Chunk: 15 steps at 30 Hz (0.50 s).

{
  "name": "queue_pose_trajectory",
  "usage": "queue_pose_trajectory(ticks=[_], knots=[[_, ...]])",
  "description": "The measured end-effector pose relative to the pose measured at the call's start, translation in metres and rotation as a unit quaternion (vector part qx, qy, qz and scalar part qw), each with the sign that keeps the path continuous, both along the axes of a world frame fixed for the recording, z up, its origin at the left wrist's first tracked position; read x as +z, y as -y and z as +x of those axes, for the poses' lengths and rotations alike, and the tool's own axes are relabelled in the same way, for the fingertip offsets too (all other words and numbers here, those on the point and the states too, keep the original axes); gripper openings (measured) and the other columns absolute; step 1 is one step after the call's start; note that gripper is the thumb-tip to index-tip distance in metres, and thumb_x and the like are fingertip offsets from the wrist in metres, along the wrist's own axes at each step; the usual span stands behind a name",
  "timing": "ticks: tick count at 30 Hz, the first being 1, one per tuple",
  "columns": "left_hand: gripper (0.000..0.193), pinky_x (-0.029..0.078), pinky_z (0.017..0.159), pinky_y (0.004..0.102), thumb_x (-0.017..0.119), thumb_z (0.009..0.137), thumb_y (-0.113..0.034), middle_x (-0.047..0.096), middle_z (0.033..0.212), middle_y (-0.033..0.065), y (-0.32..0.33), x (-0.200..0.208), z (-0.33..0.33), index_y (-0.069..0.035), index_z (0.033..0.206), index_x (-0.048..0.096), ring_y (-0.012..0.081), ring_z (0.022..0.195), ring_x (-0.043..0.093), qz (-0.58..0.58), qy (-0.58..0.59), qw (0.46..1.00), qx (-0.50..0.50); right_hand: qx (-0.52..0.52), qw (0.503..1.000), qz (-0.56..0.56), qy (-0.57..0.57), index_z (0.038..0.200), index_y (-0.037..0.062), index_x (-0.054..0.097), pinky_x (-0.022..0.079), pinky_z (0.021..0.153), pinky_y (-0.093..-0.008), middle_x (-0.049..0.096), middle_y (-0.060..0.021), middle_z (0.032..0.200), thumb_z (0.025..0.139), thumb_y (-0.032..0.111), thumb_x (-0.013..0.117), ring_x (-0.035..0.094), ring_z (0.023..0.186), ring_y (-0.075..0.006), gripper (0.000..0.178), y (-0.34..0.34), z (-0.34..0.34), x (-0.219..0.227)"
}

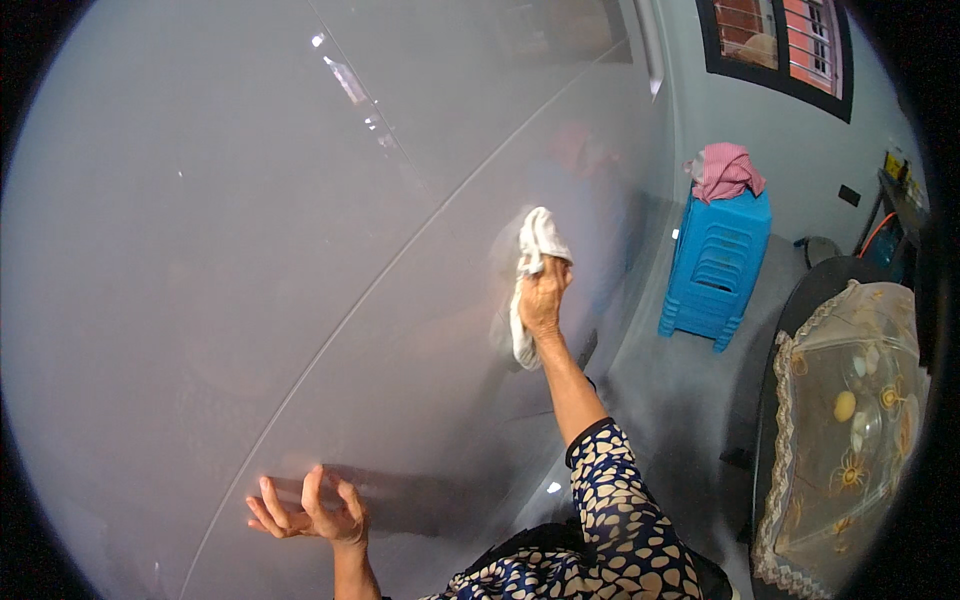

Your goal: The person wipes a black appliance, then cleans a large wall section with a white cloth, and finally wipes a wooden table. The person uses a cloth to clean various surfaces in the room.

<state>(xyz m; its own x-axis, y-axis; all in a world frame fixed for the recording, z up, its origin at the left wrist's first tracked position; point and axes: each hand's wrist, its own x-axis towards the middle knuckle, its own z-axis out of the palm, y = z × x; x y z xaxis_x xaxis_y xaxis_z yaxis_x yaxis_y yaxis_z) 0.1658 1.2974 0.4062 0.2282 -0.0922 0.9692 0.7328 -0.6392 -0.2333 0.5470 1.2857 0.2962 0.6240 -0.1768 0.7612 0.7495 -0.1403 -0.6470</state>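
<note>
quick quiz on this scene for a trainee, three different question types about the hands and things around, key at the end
1. Which hand holds the bunched white fabric cloth against the glossy grey panel?
2. True or false: no cloth shows in the bare left hand.
3. Fill in the colour: a crumpled pink fabric cloth lies on top of stacked plastic stools coloured ___.

Key:
1. The right hand.
2. True.
3. Blue.

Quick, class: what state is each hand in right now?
Left hand: open and empty, fingers loosely curled beside the glossy grey surface.
Right hand: closed on a white cloth, against that surface.
</note>
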Motion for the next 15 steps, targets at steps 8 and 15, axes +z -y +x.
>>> queue_pose_trajectory(ticks=[8, 15], knots=[[0.026, 0.026, 0.095, 0.0462, 0.059, 0.073, -0.007, 0.044, 0.121, 0.0168, -0.009, -0.016, -0.013, -0.010, 0.099, 0.057, 0.0314, 0.121, 0.029, -0.090, -0.009, 0.992, -0.093, 0.055, 0.961, 0.085, -0.256, 0.113, 0.0002, 0.050, 0.040, 0.084, -0.0440, 0.056, -0.0199, 0.105, 0.085, 0.023, 0.046, 0.053, 0.098, -0.0341, 0.037, 0.008, 0.048, -0.067], [0.027, 0.022, 0.100, 0.0482, 0.058, 0.071, -0.008, 0.045, 0.121, 0.0176, -0.028, -0.055, -0.034, -0.011, 0.098, 0.058, 0.0316, 0.121, 0.032, -0.204, 0.052, 0.964, -0.162, 0.054, 0.890, 0.065, -0.448, 0.121, 0.0036, 0.047, 0.038, 0.089, -0.0398, 0.053, -0.0177, 0.114, 0.086, 0.027, 0.044, 0.051, 0.103, -0.0315, 0.042, 0.017, -0.010, -0.128]])
